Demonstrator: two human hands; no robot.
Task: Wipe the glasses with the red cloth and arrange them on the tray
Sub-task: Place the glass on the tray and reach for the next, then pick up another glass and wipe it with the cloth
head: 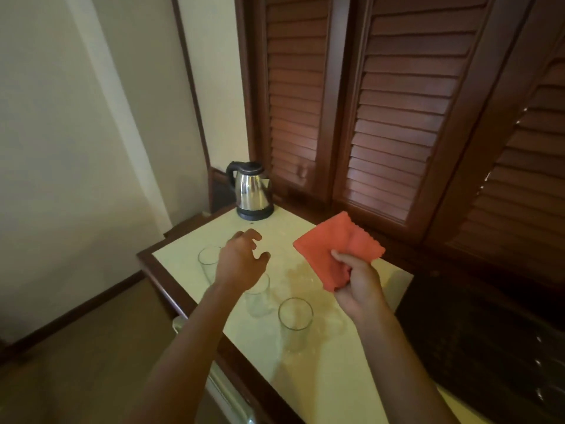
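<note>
Glasses: three upright, in a row along counter's left edge
Cloth: red, held above counter's right side
Right hand: fingers clamped on cloth
Left hand: fingers spread, hovering over far glasses
Kettle: far corner
Tray: dark, at counter's right edge

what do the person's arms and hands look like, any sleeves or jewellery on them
Both forearms are bare as far as the picture shows: no sleeves, gloves, watch or bracelets. The left hand and right hand show no rings that I can make out, though some fingers are partly hidden.
</note>
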